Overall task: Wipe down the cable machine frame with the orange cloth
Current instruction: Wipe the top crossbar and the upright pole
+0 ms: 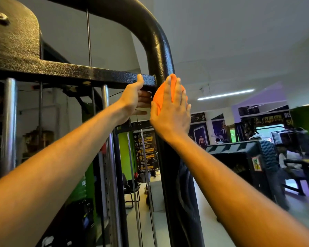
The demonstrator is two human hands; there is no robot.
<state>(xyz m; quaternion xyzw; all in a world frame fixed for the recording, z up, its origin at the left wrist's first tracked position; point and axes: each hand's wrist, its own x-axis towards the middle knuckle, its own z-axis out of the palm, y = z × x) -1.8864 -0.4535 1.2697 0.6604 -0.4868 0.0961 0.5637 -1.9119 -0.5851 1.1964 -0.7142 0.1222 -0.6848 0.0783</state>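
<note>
Mid-wipe, centre frame: right hand [171,107], fingers flat, presses orange cloth [161,97] on frame upright [161,50]; left hand [134,100] grips crossbar [96,75]. Lower upright apparently left.

A gym interior under a plain white ceiling [239,32], with a long lit tube light [226,94] at right of centre. Bright green wall panels [124,148] show at lower centre beside a black poster with yellow lettering [145,152]. Dark framed posters [200,136] line the far wall. A black office chair [130,188] stands on the pale floor [212,234]. Seated people [285,157] appear at the right edge.
</note>
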